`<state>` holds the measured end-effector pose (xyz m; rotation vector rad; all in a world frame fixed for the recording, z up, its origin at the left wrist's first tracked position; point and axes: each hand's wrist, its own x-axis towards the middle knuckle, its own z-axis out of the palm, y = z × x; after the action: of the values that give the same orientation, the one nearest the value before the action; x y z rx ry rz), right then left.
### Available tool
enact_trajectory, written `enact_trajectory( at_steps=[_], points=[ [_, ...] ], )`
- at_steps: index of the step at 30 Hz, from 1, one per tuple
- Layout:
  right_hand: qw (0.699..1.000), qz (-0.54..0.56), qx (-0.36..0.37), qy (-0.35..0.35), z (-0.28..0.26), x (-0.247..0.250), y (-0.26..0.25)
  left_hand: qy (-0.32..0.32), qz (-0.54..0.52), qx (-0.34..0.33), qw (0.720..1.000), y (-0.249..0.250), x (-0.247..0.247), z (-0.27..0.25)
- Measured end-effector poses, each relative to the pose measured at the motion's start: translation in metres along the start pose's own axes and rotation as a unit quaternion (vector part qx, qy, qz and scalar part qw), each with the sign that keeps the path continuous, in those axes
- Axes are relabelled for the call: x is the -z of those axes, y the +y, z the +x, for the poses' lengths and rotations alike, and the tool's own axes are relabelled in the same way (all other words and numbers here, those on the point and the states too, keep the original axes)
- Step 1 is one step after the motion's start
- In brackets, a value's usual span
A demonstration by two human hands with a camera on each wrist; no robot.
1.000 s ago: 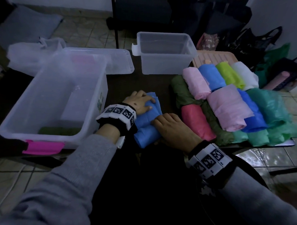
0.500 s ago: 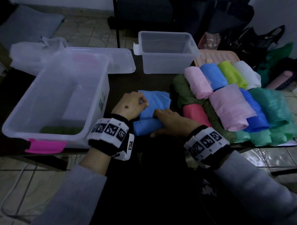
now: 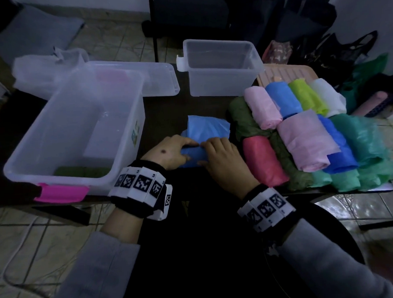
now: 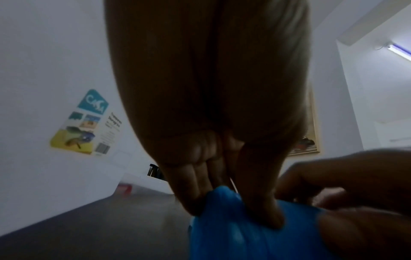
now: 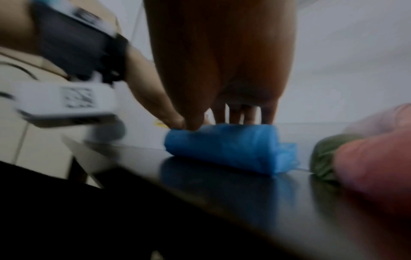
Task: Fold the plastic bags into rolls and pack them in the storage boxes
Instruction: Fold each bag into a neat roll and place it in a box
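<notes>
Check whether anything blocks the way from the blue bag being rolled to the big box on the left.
Nothing visible does: the blue bag lies beside the lidless large box, with only bare dark table between them.

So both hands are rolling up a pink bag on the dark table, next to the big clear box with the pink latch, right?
Not quite: the bag is blue, not pink, as the head view shows. Both the left hand and right hand grip it on the dark table, beside the big clear box.

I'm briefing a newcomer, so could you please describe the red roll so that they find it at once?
Start at the heap of rolled bags on the dark table's right side. The red roll lies at the heap's near left corner, beside the right hand. It is the only red one.
</notes>
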<state>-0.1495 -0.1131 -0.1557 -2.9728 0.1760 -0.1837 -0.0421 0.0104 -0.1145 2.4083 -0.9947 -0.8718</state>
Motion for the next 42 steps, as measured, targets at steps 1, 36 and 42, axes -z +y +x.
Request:
enact_trajectory(
  at_steps=[1, 36, 42],
  points=[
    [1.0, 0.0, 0.002, -0.011, -0.003, -0.004, -0.002, -0.002, 0.002, 0.002, 1.0, 0.0, -0.001, 0.003],
    [0.979, 0.11, 0.001, -0.171, 0.035, 0.018, 0.007, 0.096, 0.003, -0.009, 0.995, -0.003, -0.002, -0.008],
    [0.961, 0.121, -0.062, -0.24, 0.052, 0.031, 0.018, 0.081, -0.017, 0.014, 0.996, -0.002, 0.002, -0.008]
  ],
)
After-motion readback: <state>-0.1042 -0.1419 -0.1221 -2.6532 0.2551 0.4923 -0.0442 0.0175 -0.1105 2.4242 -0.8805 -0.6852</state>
